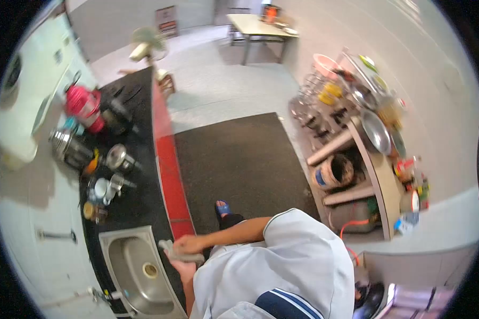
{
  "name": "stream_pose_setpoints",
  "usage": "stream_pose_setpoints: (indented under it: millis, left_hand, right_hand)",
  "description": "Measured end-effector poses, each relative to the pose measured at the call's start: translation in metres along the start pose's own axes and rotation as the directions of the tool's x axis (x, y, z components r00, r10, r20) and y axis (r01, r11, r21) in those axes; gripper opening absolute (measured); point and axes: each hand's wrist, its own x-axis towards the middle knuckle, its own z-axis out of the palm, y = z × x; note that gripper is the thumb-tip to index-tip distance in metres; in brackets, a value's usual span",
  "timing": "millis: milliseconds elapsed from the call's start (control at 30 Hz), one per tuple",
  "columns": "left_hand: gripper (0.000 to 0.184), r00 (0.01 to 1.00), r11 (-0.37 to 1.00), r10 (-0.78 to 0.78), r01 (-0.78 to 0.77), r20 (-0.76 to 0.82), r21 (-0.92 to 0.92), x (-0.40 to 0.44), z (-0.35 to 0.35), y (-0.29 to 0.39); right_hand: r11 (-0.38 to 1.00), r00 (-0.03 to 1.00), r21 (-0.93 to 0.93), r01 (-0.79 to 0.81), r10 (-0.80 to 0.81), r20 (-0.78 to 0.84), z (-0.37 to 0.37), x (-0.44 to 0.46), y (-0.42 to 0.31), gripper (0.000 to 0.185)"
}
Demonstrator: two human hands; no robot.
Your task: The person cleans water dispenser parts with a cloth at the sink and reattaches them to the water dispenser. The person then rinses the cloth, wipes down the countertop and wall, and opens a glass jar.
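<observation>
A greyish cloth (pixel 167 248) is bunched between my two hands, just right of the steel sink (pixel 138 271) and over the counter's red-tiled edge. My right hand (pixel 191 245) is closed on the cloth from above. Below it, my left hand (pixel 182 267) holds the same cloth, its fingers partly covered by it. Both hands are close together in front of my body.
The black counter (pixel 143 212) runs ahead on the left with cups, a steel pot (pixel 118 158) and a pink-red container (pixel 83 103). A dark mat (pixel 245 165) covers the floor. Crowded shelves (pixel 378 181) stand on the right; a table (pixel 258 25) and a fan (pixel 146 43) are farther back.
</observation>
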Motion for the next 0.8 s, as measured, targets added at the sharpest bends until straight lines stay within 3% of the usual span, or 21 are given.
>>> stream_pose_setpoints:
  millis: [33,67,133,167,200,233,300,333,367,400,433,467,500,533,600,633,700,733,767,800]
  left_hand:
    - [0.055,0.996,0.975,0.075,-0.082,0.043,0.207,0.007,-0.012,-0.012]
    - [0.055,0.995,0.971,0.048,-0.067,0.087,0.231,0.019,-0.012,-0.015]
    - [0.060,0.967,0.965,-0.063,-0.004,0.246,0.264,0.042,-0.007,-0.013]
    - [0.060,0.959,0.958,-0.091,0.010,0.270,0.288,0.048,0.002,-0.013]
    - [0.053,0.945,0.962,-0.274,0.265,0.180,0.070,0.047,0.020,-0.010]
    - [0.047,0.879,0.863,-0.461,0.476,0.121,-0.170,0.044,0.038,-0.005]
    - [0.047,0.874,0.875,-0.470,0.479,0.121,-0.064,0.047,0.063,-0.002]
    - [0.048,0.853,0.861,-0.495,0.507,0.165,-0.036,0.064,0.053,-0.008]
    - [0.049,0.830,0.847,-0.519,0.532,0.206,-0.009,0.075,0.051,-0.013]
    - [0.048,0.870,0.880,-0.474,0.472,0.133,0.045,0.064,0.089,-0.002]
    - [0.048,0.863,0.873,-0.487,0.483,0.134,0.060,0.066,0.107,0.002]
    - [0.047,0.882,0.902,-0.432,0.425,0.188,0.076,0.070,0.121,0.004]
    - [0.046,0.895,0.927,-0.374,0.364,0.243,0.089,0.071,0.142,0.007]
    - [0.046,0.905,0.939,-0.344,0.331,0.250,0.094,0.072,0.165,0.008]
    - [0.046,0.907,0.936,-0.352,0.334,0.229,0.115,0.105,0.153,-0.005]
    - [0.047,0.912,0.935,-0.353,0.333,0.210,0.122,0.118,0.151,-0.011]
    - [0.048,0.913,0.936,-0.348,0.324,0.213,0.142,0.120,0.174,-0.014]
    - [0.050,0.911,0.947,-0.305,0.258,0.279,0.192,0.120,0.189,-0.017]
    - [0.051,0.901,0.952,-0.266,0.191,0.341,0.238,0.117,0.205,-0.019]
    - [0.050,0.917,0.936,-0.272,0.183,0.291,0.300,0.109,0.220,-0.019]
  right_hand:
    - [0.970,0.993,-0.213,0.113,-0.117,-0.009,0.003,-0.003,-0.002,0.024]
    - [0.970,0.990,-0.220,0.104,-0.121,-0.065,-0.008,-0.005,-0.007,0.024]
    - [0.729,0.948,-0.657,0.193,-0.310,-0.065,-0.031,-0.012,-0.015,0.023]
    - [0.733,0.944,-0.659,0.166,-0.311,-0.107,-0.044,-0.017,-0.015,0.023]
    - [0.744,0.933,-0.666,0.058,-0.278,-0.230,-0.056,-0.021,-0.008,0.021]
    - [0.750,0.906,-0.659,-0.048,-0.246,-0.346,-0.067,-0.023,-0.002,0.020]
    - [0.778,0.901,-0.620,-0.100,-0.192,-0.388,-0.090,-0.020,0.018,0.017]
    - [0.929,0.902,-0.329,-0.172,0.014,-0.432,-0.101,-0.025,0.017,0.017]
    - [0.972,0.888,-0.001,-0.237,0.216,-0.405,-0.110,-0.030,0.016,0.018]
    - [0.983,0.884,0.166,-0.079,0.146,-0.444,-0.112,-0.032,0.026,0.017]
    - [0.982,0.876,0.174,-0.078,0.151,-0.459,-0.114,-0.033,0.036,0.017]
    - [0.849,0.864,0.525,-0.055,0.304,-0.402,-0.118,-0.034,0.036,0.017]
    - [0.598,0.859,0.801,-0.018,0.419,-0.293,-0.124,-0.037,0.029,0.016]
    - [0.593,0.856,0.805,-0.006,0.419,-0.302,-0.132,-0.042,0.022,0.016]
    - [0.421,0.842,0.903,0.085,0.454,-0.291,-0.161,-0.061,-0.028,0.017]
    - [0.422,0.843,0.902,0.089,0.451,-0.294,-0.170,-0.062,-0.037,0.017]
    - [0.484,0.783,0.847,0.220,0.430,-0.449,-0.189,-0.067,-0.052,0.022]
    - [0.577,0.737,0.802,0.157,0.472,-0.484,-0.197,-0.072,-0.063,0.022]
    - [0.578,0.733,0.800,0.160,0.473,-0.488,-0.202,-0.073,-0.059,0.022]
    - [0.804,0.712,0.588,0.089,0.362,-0.602,-0.203,-0.069,-0.050,0.023]
